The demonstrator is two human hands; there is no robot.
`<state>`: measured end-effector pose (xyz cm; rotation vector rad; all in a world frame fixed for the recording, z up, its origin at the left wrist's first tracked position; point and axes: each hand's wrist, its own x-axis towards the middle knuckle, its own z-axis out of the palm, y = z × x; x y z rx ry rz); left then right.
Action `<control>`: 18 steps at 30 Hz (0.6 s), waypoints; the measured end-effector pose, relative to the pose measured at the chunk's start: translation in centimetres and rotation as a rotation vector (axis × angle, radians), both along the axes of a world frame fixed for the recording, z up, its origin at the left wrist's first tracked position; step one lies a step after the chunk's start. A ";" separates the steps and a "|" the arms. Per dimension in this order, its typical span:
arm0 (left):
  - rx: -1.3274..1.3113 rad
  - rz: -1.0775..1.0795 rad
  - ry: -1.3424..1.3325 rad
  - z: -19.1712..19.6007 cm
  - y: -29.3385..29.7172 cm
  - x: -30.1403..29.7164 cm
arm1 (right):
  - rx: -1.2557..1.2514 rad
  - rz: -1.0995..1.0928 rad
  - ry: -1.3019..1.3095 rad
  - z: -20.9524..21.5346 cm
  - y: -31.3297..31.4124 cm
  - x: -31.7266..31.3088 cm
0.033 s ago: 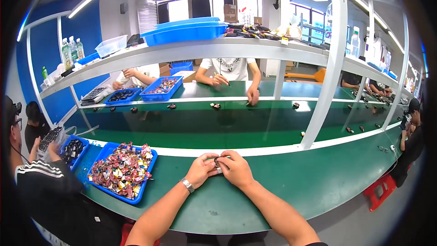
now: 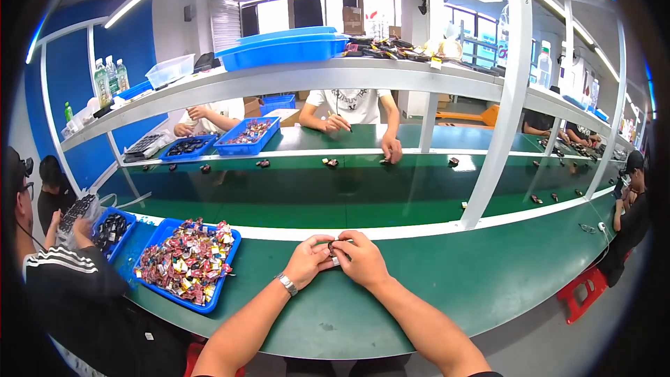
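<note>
Over the near green worktop (image 2: 447,286), my left hand (image 2: 307,263) and my right hand (image 2: 361,260) meet with fingers closed around a small dark part (image 2: 331,245). A bit of white label (image 2: 336,261) shows below it, between the hands. The fingers cover most of the part, so its exact kind cannot be made out. A watch with a metal band (image 2: 287,284) is on my left wrist. To the left of my hands stands a blue tray (image 2: 233,255), heaped with small red, dark and yellow-white labelled pieces (image 2: 185,265).
Beyond a white rail, small dark parts lie spaced along a green conveyor belt (image 2: 279,195). A white post (image 2: 499,105) rises right of my hands, under an overhead shelf (image 2: 391,75). Co-workers sit opposite and on both sides. Another blue tray (image 2: 129,227) holds black parts.
The hand of the person opposite has shifted slightly to the right at the belt's far edge. My own hands keep their place around the small part.
</note>
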<state>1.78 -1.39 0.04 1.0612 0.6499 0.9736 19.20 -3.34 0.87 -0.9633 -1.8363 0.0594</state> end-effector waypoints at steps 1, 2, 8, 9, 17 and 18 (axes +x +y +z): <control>-0.002 0.005 -0.006 -0.1 0.0 -0.1 | -0.002 0.007 -0.019 0.1 -0.1 0.0; -0.006 0.008 -0.013 -0.3 0.1 -0.1 | -0.006 0.012 -0.038 0.2 -0.2 -0.1; -0.019 0.013 -0.006 -0.3 0.2 0.0 | 0.015 -0.049 -0.112 -0.3 -0.2 -0.3; -0.018 0.013 -0.007 -0.3 0.2 0.0 | 0.016 -0.049 -0.114 -0.3 -0.2 -0.3; -0.016 0.037 0.011 -0.1 0.0 0.2 | 0.077 -0.125 -0.096 -0.4 -0.4 -1.0; -0.015 0.037 0.010 0.1 -0.1 0.2 | 0.078 -0.126 -0.097 -0.3 -0.4 -1.0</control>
